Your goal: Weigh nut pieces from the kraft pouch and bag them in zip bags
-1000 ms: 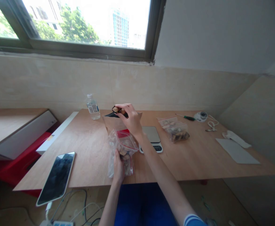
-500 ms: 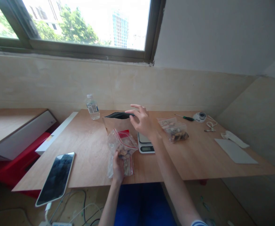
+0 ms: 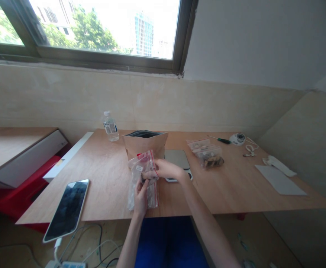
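Observation:
A clear zip bag (image 3: 138,169) with a red-edged seal and dried brown pieces inside is held low at the near side of the table by my left hand (image 3: 141,197), its thumb and fingers closed on the plastic. My right hand (image 3: 163,169) reaches into the mouth of this bag from the right. Its fingertips are bunched at the dark pieces, partly behind the plastic, so what they grip is unclear. Below it hang more clear bags (image 3: 151,199). Just behind stands an open brown kraft pouch (image 3: 148,143) with a dark inside. A white kitchen scale (image 3: 177,159) sits right of the pouch, partly covered by my right wrist.
Another filled zip bag (image 3: 207,154) lies right of the scale. Farther right are a screwdriver (image 3: 223,140), a white camera (image 3: 237,139), a cable (image 3: 250,149) and a white sheet (image 3: 280,180). A bottle (image 3: 111,128) stands back left; a charging phone (image 3: 67,210) overhangs the front edge.
My right hand has come down from the pouch's rim into the mouth of the zip bag. The bag's top has tipped upright; my left hand keeps its hold.

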Demonstrator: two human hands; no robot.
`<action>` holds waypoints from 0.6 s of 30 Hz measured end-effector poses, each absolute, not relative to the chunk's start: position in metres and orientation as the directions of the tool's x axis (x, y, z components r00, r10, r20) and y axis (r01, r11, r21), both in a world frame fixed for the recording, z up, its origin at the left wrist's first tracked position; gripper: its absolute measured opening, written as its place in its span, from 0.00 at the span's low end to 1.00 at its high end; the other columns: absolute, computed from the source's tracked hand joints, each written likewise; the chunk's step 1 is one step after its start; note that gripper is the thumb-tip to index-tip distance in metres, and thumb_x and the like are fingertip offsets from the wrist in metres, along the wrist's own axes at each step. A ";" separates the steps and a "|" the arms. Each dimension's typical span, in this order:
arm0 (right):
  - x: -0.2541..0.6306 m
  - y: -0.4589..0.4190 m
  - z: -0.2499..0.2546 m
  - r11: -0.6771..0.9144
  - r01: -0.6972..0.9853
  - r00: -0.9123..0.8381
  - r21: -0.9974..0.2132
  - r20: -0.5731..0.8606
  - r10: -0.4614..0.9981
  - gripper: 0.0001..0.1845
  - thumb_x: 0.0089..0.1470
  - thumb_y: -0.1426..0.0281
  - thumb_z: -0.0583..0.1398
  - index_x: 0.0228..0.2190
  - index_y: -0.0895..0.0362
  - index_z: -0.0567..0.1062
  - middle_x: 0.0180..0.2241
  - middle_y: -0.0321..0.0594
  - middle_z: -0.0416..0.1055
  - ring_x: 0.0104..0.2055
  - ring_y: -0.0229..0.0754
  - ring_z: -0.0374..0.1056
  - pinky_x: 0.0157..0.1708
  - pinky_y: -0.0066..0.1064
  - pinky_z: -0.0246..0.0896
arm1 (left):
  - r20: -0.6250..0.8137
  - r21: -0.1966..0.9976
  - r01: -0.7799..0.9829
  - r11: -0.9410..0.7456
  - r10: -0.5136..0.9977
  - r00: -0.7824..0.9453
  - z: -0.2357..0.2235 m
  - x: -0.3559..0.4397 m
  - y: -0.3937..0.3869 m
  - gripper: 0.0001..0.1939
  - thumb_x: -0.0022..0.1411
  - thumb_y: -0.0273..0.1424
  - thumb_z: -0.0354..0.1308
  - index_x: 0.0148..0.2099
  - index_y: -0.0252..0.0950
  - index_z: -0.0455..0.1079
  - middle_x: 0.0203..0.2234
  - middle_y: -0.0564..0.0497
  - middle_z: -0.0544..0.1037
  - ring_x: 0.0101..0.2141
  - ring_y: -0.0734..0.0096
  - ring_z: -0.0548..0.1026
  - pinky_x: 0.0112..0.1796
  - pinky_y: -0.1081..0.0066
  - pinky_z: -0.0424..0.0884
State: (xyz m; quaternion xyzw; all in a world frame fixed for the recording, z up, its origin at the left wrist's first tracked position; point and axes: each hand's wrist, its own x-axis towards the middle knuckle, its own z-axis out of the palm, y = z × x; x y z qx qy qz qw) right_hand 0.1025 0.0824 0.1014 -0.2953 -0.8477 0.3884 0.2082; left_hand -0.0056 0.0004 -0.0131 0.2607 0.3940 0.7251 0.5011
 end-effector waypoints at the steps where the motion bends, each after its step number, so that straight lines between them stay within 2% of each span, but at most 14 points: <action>1: 0.101 0.082 0.101 0.532 0.333 -0.752 -0.778 0.121 0.648 0.07 0.46 0.71 0.65 0.31 0.57 0.77 0.31 0.35 0.76 0.33 0.40 0.71 0.31 0.25 0.63 | -0.015 0.843 -0.504 -0.186 0.929 -0.369 -0.014 -0.006 0.001 0.18 0.51 0.36 0.63 0.45 0.37 0.72 0.43 0.48 0.77 0.51 0.60 0.70 0.53 0.63 0.62; 5: 0.097 0.078 0.101 0.551 0.396 -0.766 -0.735 0.066 0.640 0.15 0.43 0.75 0.67 0.36 0.58 0.76 0.39 0.40 0.74 0.41 0.42 0.68 0.39 0.28 0.61 | -0.021 0.901 -0.405 -0.157 0.915 -0.403 -0.019 -0.009 0.002 0.18 0.48 0.39 0.66 0.40 0.35 0.74 0.36 0.49 0.79 0.45 0.61 0.73 0.49 0.65 0.65; 9: 0.097 0.083 0.096 0.508 0.397 -0.764 -0.764 0.032 0.644 0.11 0.44 0.75 0.65 0.34 0.59 0.75 0.36 0.39 0.73 0.37 0.40 0.67 0.36 0.27 0.60 | 0.004 0.920 -0.359 -0.160 0.917 -0.398 -0.020 -0.010 0.002 0.15 0.49 0.39 0.65 0.37 0.36 0.74 0.31 0.50 0.78 0.43 0.63 0.74 0.48 0.66 0.66; 14: 0.106 0.093 0.082 0.338 0.269 -0.779 -0.902 0.003 0.627 0.14 0.42 0.70 0.67 0.33 0.60 0.74 0.32 0.37 0.73 0.33 0.39 0.68 0.32 0.27 0.60 | 0.017 0.901 -0.400 -0.168 0.935 -0.354 -0.021 -0.010 0.002 0.12 0.53 0.37 0.62 0.41 0.39 0.73 0.37 0.50 0.78 0.44 0.66 0.73 0.49 0.67 0.65; 18: 0.112 0.094 0.079 0.179 0.167 -0.774 -0.970 -0.016 0.633 0.17 0.41 0.66 0.67 0.34 0.61 0.73 0.32 0.38 0.73 0.34 0.39 0.68 0.33 0.28 0.62 | 0.007 0.856 -0.481 -0.189 0.935 -0.355 -0.019 -0.009 0.003 0.12 0.53 0.37 0.63 0.40 0.40 0.74 0.39 0.51 0.78 0.47 0.66 0.72 0.50 0.68 0.64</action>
